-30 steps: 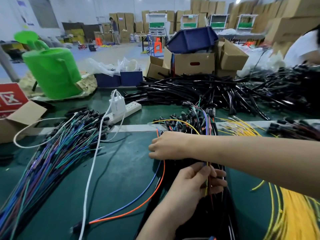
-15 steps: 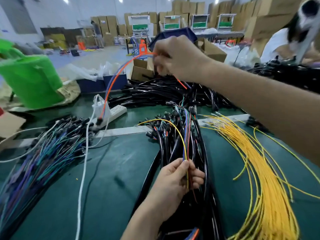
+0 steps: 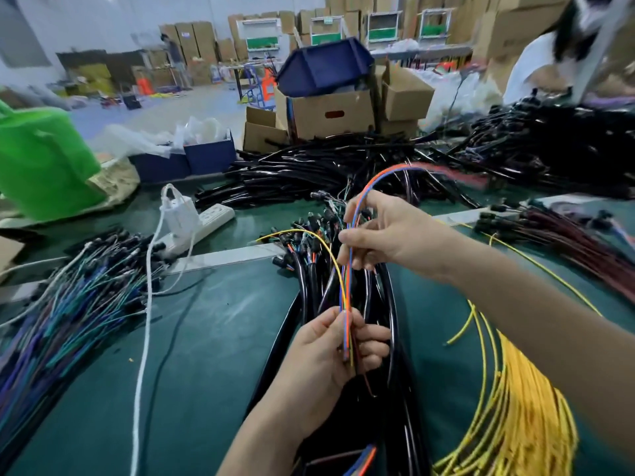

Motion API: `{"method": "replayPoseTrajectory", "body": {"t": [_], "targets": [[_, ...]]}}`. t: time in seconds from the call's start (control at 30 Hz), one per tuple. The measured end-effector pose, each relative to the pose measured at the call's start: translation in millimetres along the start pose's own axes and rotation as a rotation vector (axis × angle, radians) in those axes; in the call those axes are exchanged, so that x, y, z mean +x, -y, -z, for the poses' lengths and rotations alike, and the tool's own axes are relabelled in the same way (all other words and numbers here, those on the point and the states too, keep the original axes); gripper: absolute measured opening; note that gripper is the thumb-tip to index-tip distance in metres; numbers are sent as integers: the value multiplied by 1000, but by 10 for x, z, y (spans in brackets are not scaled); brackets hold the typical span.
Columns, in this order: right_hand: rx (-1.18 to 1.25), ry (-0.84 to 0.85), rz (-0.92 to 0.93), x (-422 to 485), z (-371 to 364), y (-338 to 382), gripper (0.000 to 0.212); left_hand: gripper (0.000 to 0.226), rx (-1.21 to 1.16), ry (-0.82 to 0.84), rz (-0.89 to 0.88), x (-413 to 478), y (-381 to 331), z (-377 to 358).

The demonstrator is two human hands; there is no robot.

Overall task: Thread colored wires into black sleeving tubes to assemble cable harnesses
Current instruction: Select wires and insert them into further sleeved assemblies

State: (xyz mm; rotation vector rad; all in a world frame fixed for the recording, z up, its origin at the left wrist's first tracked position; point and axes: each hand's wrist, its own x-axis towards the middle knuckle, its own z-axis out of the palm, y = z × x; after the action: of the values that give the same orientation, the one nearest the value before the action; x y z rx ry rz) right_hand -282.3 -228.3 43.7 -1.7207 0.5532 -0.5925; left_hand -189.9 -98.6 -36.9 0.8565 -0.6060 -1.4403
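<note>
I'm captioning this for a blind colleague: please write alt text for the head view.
A person's left hand and right hand pinch an orange and blue wire pair above black sleeving tubes on a green table. Loose yellow wires lie right, multicoloured wires left.

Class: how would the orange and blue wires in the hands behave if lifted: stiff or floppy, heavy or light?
Probably floppy: beyond the right hand the orange and blue wires arch over and sag. Likely light: thin strands, pinched easily in the left hand.

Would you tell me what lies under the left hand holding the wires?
Black sleeving tubes on the green table; where the colored wires end is hidden in the left hand.
</note>
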Motion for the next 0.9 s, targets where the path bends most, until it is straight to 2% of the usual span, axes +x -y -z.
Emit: {"method": "replayPoseTrajectory", "body": {"t": [0.17,0.37,0.47,0.57,0.67,0.77,0.9], "targets": [[10,43,-96,-39,96,-206,11,21,33,-24,3,15,22,4],[-11,126,-51,-86,97,-308,22,22,6,8,-15,19,28,45],[-13,104,-47,-89,99,-327,21,21,7,26,-26,19,18,59],[-31,45,-113,-98,61,-343,22,21,14,27,-41,18,19,50],[-43,108,-200,-141,-27,-405,29,21,28,23,-70,12,33,48],[107,153,-187,-188,-91,-437,21,21,81,7,-96,12,53,42],[430,-5,-69,-194,-65,-415,17,23,208,-125,-215,40,21,64]]}}
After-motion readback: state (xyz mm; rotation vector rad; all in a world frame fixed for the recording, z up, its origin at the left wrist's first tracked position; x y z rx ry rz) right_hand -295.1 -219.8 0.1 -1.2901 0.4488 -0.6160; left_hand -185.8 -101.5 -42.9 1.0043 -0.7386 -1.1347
